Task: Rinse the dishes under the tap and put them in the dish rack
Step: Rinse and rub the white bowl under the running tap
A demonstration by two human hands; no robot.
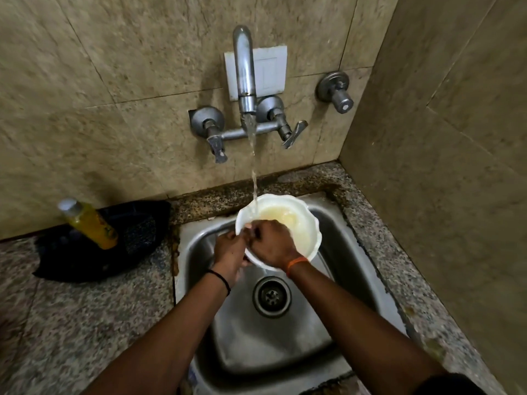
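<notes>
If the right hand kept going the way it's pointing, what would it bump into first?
Probably the water stream: the right hand, over the bowl, points up-left toward it. Depth is hard to judge.

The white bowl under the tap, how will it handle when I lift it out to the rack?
The white bowl is wet, so probably slippery. It holds yellowish water, so likely heavier and apt to slosh; tip it out first. Its scalloped rim looks rigid, perhaps breakable.
</notes>
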